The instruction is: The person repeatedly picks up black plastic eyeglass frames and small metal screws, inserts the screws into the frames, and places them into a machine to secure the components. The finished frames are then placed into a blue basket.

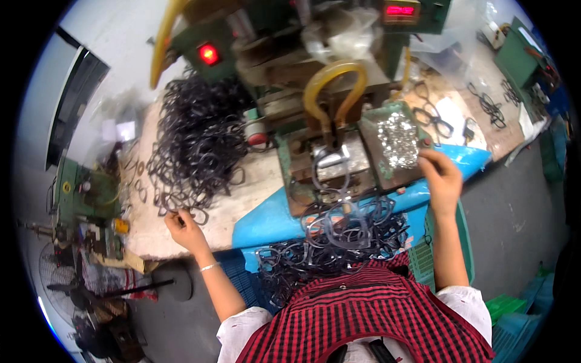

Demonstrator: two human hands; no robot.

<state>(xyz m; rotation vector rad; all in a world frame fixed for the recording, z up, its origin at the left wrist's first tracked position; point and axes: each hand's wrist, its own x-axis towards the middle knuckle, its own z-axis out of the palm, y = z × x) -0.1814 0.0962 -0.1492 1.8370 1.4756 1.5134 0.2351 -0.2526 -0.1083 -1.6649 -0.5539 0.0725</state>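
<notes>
**Two hands feeding a frame press: one at the frames, one at the small parts**

The left hand (183,225) has its fingers curled and pinched around a dark plastic spectacle frame front (195,213) at the near edge of the big heap of black spectacle frame fronts (196,142), which lies on the left part of the pale worn workbench top (254,181). The right hand (440,175) reaches up to the green metal tray of tiny shiny silver parts (396,142); its fingertips are bunched at the tray's lower right corner, but whether they hold a part is too small to tell.

As I judge it, this is the pick-up step: a frame in one hand and a small part in the other, both to be brought to the green bench press (327,121) between them. The next move would call for a clean lift of one frame without dragging its tangled neighbours, and a fine pinch on a single part.

Just before the person's red and black checked apron (369,314), a second pile of dark frames (333,236) lies over a blue plastic sheet (266,218). A yellow hose loop (336,81) rises over the press, and a red lamp (208,54) glows on its left. More frames lie on the table at the far right (484,106). The floor is grey, with a fan (69,284) at the lower left.
</notes>
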